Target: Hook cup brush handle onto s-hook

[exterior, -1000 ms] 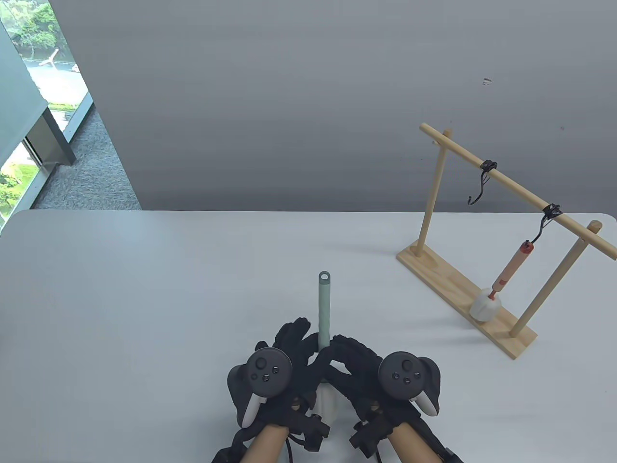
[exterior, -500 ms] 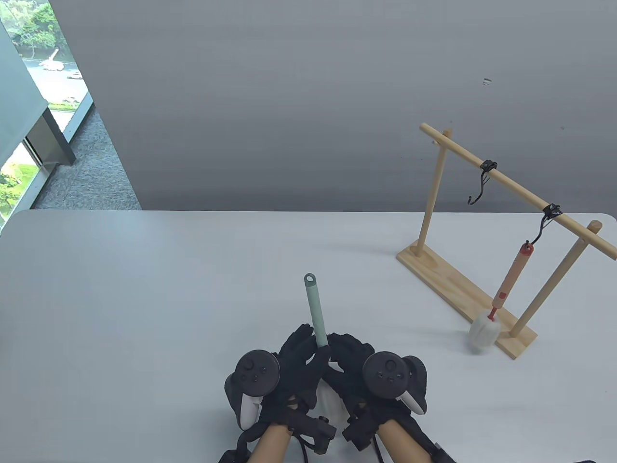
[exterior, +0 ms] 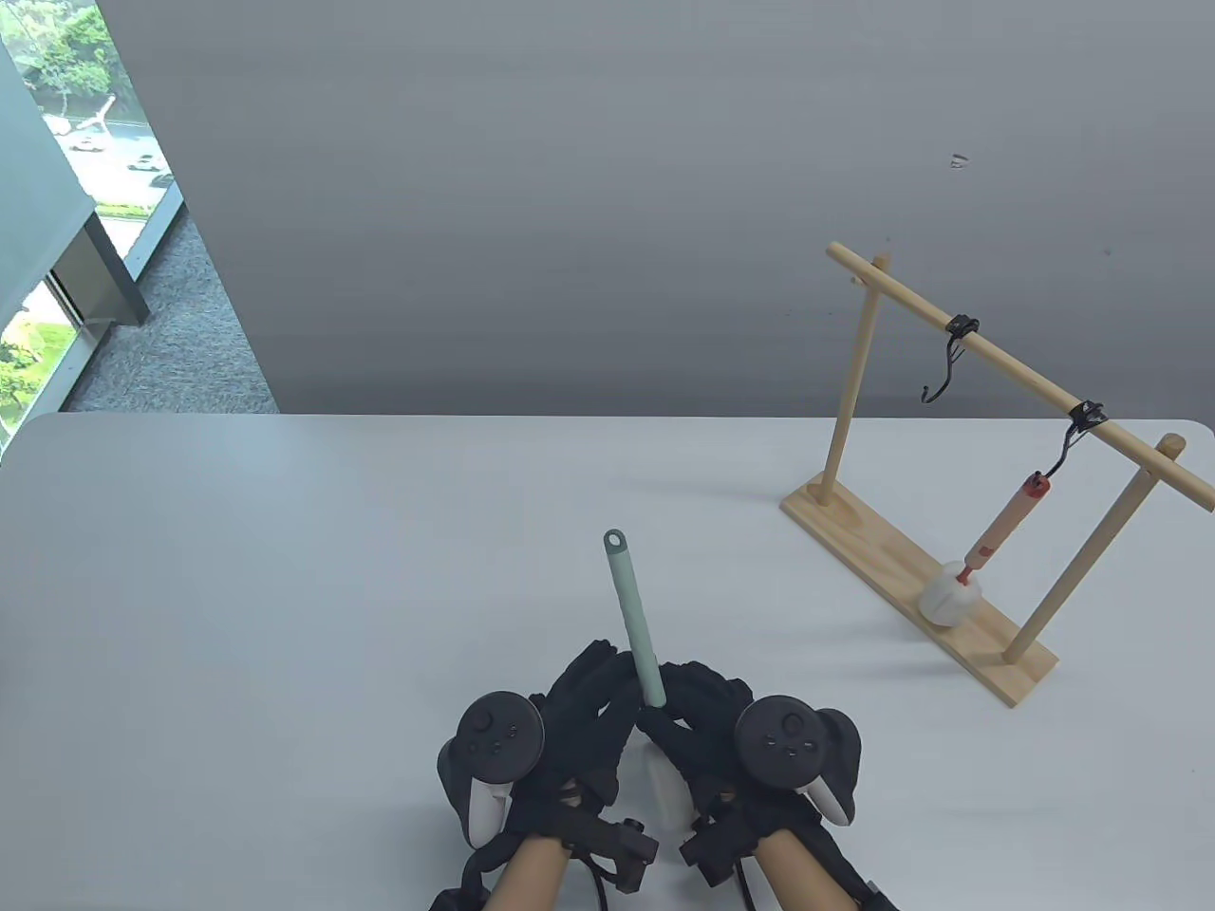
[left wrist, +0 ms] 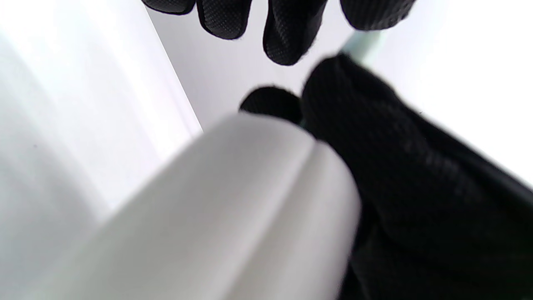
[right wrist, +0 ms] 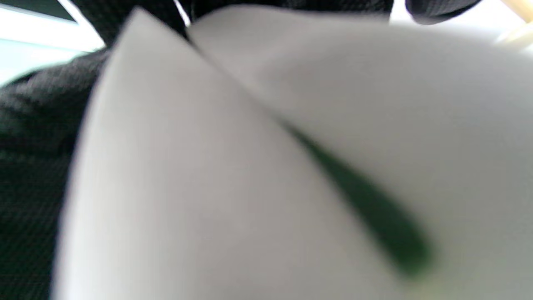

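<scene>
The cup brush has a pale green handle (exterior: 634,617) with a loop at its far end (exterior: 617,541) and a white sponge head (exterior: 664,788) between my wrists. It stands tilted, loop away from me. My right hand (exterior: 679,707) grips the handle base just above the sponge. My left hand (exterior: 598,678) lies beside the handle with its fingertips (left wrist: 289,37) spread and free. The sponge (left wrist: 233,208) (right wrist: 291,166) fills both wrist views. The empty black S-hook (exterior: 942,378) hangs from the wooden rack's bar (exterior: 1020,375) at the far right.
A second S-hook (exterior: 1071,448) on the same bar carries an orange-handled brush (exterior: 999,533) with a white head (exterior: 949,598) over the rack's base board (exterior: 854,522). The rack stands near the table's right edge.
The green handle has tilted from upright to leaning left. Both hands shifted slightly and the left fingers loosened. The hung orange brush is swinging.
</scene>
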Tool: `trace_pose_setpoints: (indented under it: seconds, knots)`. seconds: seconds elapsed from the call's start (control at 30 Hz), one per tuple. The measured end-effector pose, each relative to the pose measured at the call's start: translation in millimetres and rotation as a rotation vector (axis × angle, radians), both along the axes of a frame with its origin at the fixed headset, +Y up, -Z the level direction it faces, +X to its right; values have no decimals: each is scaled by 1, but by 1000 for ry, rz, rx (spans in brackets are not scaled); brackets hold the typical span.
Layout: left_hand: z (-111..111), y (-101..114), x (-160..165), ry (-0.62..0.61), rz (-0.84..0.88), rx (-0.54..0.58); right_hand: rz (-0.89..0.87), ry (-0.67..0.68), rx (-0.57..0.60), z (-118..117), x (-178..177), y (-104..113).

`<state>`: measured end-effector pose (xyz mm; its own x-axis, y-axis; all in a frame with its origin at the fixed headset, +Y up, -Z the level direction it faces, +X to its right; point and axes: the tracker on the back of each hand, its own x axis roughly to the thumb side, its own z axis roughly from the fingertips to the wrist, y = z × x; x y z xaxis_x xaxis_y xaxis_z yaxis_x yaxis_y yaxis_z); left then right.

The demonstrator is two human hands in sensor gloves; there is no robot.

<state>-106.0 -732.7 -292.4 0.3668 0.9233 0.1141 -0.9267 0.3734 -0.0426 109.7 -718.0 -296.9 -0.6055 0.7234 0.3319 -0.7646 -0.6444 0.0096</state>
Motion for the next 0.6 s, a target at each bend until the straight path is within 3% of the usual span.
trace_pose_setpoints:
  seconds: [0.23,0.37,0.6]
  knots:
    - [-2,-2,-28,107,-60,19,-206,-131,-89,-10,36,-8]
    - [-2,0,-43,175,-175,51,-228,-222,-47,-14,60,-3]
    - [0,-5,-59,228,-84,25,-274,-359,4,-19,92,11]
